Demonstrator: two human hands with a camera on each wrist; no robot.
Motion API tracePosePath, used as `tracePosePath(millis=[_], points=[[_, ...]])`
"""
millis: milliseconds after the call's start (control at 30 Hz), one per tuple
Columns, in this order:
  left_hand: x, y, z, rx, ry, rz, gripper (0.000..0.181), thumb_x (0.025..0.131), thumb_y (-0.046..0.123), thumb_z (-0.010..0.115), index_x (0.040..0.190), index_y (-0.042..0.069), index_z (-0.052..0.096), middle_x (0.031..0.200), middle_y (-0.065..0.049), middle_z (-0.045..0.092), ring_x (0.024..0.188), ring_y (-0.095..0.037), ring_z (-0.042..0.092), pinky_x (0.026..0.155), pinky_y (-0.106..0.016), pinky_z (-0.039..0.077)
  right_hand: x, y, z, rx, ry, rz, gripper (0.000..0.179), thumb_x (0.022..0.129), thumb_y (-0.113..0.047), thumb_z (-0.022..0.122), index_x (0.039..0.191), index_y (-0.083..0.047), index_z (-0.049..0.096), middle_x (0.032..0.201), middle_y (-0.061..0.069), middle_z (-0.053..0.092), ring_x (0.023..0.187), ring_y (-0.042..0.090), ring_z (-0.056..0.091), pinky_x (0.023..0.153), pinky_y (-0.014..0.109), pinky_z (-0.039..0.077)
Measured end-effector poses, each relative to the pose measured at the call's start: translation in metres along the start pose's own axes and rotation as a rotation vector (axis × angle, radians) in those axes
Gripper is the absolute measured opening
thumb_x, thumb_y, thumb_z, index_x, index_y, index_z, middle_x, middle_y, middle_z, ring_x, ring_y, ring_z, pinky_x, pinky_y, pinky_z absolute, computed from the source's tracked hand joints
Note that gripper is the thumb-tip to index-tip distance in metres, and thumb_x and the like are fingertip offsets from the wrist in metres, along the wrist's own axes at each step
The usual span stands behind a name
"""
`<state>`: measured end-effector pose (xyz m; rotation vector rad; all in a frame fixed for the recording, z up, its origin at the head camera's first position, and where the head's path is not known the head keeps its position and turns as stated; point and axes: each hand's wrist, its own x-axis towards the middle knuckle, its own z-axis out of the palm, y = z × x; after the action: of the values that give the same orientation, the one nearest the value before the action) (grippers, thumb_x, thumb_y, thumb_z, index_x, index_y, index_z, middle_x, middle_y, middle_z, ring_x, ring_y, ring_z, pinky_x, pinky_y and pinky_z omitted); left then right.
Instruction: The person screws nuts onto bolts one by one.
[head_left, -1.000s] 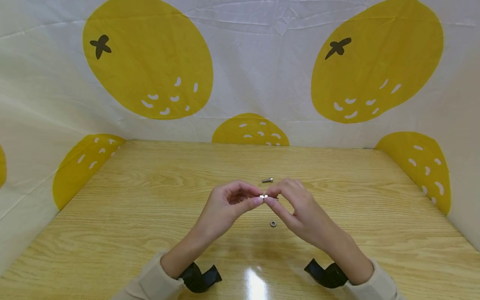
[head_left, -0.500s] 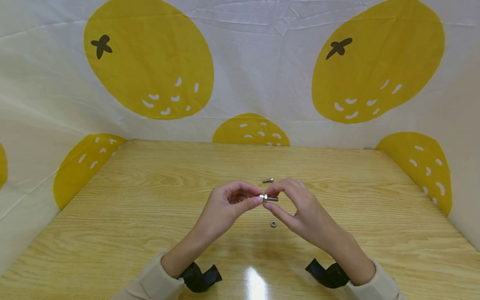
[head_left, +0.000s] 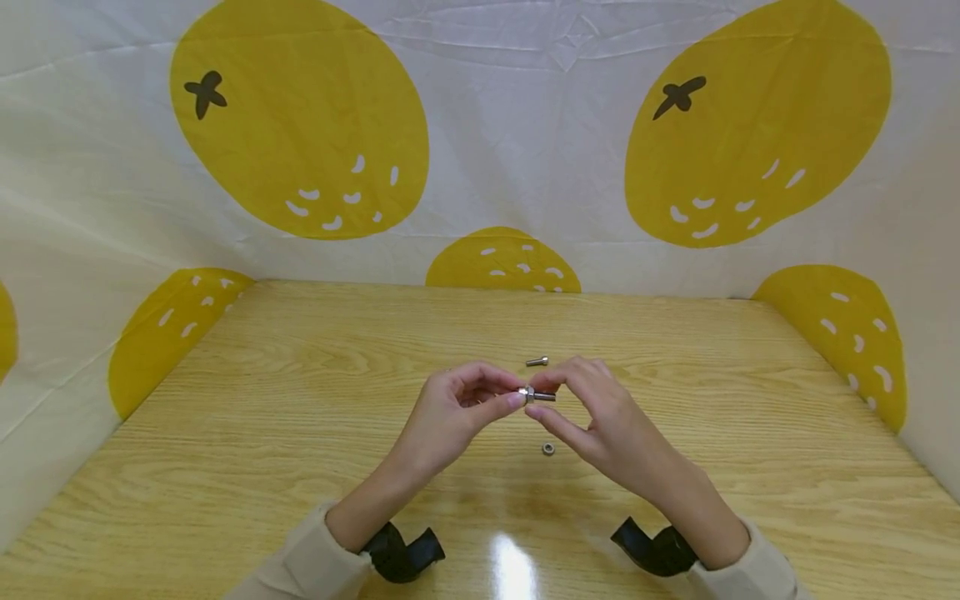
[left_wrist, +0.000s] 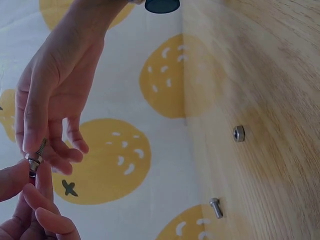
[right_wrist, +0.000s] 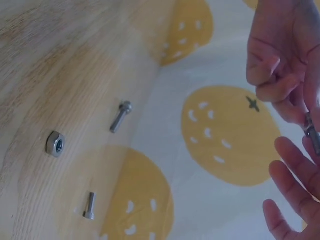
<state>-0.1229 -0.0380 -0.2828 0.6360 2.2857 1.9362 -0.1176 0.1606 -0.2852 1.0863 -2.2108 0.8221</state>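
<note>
In the head view my left hand (head_left: pixel 457 417) pinches the head end of a metal bolt (head_left: pixel 545 397) between thumb and fingertips. A hex nut (head_left: pixel 531 395) sits on the shank close to those fingertips. My right hand (head_left: pixel 611 425) has its forefinger above and its thumb below this nut, and the threaded end points toward the right palm. In the left wrist view the bolt (left_wrist: pixel 42 147) stands between my left hand (left_wrist: pixel 32 215) and my right hand (left_wrist: pixel 62 85). The right wrist view shows only part of the bolt (right_wrist: pixel 314 136), at the right edge.
A loose nut (head_left: pixel 548 448) lies on the wooden table (head_left: pixel 337 358), nearer me than the hands. Beyond them lies a socket-head bolt (head_left: pixel 537 362). The right wrist view shows another bolt (right_wrist: pixel 90 206). A white cloth (head_left: pixel 525 150) with yellow fruit shapes surrounds the table.
One second ago my right thumb and forefinger covered much of the nut and shank. They have since spread, showing both. My left hand keeps its hold on the bolt.
</note>
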Motion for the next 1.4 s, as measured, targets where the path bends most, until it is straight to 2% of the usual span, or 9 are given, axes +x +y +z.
tracePosePath(millis=[200,400,533,633,867,1000,1167,1400], points=[[0.009,-0.011,-0.007,0.051,0.043,-0.055,0.018,0.085,0.022,0.069,0.098,0.011,0.068,0.092,-0.004,0.068,0.076,-0.015,0.06,0.067,-0.027,0.047,-0.002,0.006,0.001,-0.019,-0.019,0.04,0.035,0.08,-0.014,0.073,0.113,-0.012,0.06,0.109,-0.004,0.061,0.101,0.014,0.054,0.086,0.033,0.045],[0.027,-0.031,-0.021,0.112,0.1,-0.123,0.015,0.083,0.019,0.07,0.096,0.011,0.069,0.09,-0.002,0.069,0.077,-0.013,0.062,0.07,-0.03,0.048,-0.012,0.015,-0.002,-0.042,-0.061,0.094,0.048,0.078,-0.016,0.074,0.123,-0.012,0.057,0.119,-0.001,0.06,0.112,0.017,0.053,0.09,0.039,0.046],[0.04,-0.048,-0.028,0.15,0.105,-0.193,0.015,0.083,0.018,0.071,0.095,0.009,0.068,0.089,-0.003,0.069,0.082,-0.023,0.063,0.074,-0.037,0.05,-0.022,0.021,-0.009,-0.064,-0.101,0.158,0.051,0.079,-0.02,0.074,0.126,-0.014,0.055,0.125,-0.001,0.058,0.117,0.017,0.051,0.093,0.04,0.045],[0.05,-0.06,-0.034,0.189,0.094,-0.239,0.015,0.083,0.018,0.071,0.094,0.008,0.067,0.088,-0.005,0.068,0.085,-0.028,0.062,0.075,-0.038,0.051,-0.028,0.026,-0.012,-0.075,-0.111,0.18,0.052,0.078,-0.02,0.075,0.126,-0.015,0.055,0.124,-0.002,0.059,0.117,0.016,0.051,0.094,0.038,0.044],[0.066,-0.081,-0.048,0.376,0.041,-0.303,0.014,0.083,0.018,0.07,0.092,0.008,0.066,0.087,-0.005,0.066,0.079,-0.018,0.059,0.066,-0.025,0.047,-0.038,0.035,-0.017,-0.09,-0.104,0.195,0.052,0.076,-0.019,0.077,0.124,-0.015,0.056,0.121,-0.002,0.06,0.115,0.014,0.051,0.092,0.036,0.043],[0.071,-0.089,-0.056,0.452,-0.014,-0.318,0.014,0.083,0.016,0.07,0.091,0.006,0.066,0.084,-0.005,0.064,0.073,-0.016,0.057,0.06,-0.023,0.044,-0.041,0.038,-0.018,-0.096,-0.103,0.194,0.051,0.076,-0.018,0.077,0.123,-0.015,0.057,0.121,-0.002,0.061,0.114,0.014,0.052,0.092,0.037,0.043],[0.075,-0.095,-0.065,0.493,-0.059,-0.334,0.014,0.082,0.014,0.07,0.091,0.005,0.065,0.08,-0.005,0.062,0.065,-0.014,0.053,0.053,-0.022,0.043,-0.043,0.039,-0.018,-0.098,-0.103,0.196,0.05,0.076,-0.017,0.076,0.122,-0.014,0.057,0.12,-0.002,0.061,0.113,0.014,0.052,0.092,0.037,0.042],[0.076,-0.096,-0.071,0.532,-0.066,-0.353,0.007,0.082,0.008,0.069,0.085,0.002,0.065,0.077,-0.005,0.06,0.059,-0.012,0.047,0.051,-0.021,0.041,-0.043,0.04,-0.018,-0.103,-0.099,0.193,0.048,0.076,-0.017,0.077,0.12,-0.014,0.058,0.118,-0.003,0.062,0.111,0.013,0.052,0.091,0.037,0.042]])
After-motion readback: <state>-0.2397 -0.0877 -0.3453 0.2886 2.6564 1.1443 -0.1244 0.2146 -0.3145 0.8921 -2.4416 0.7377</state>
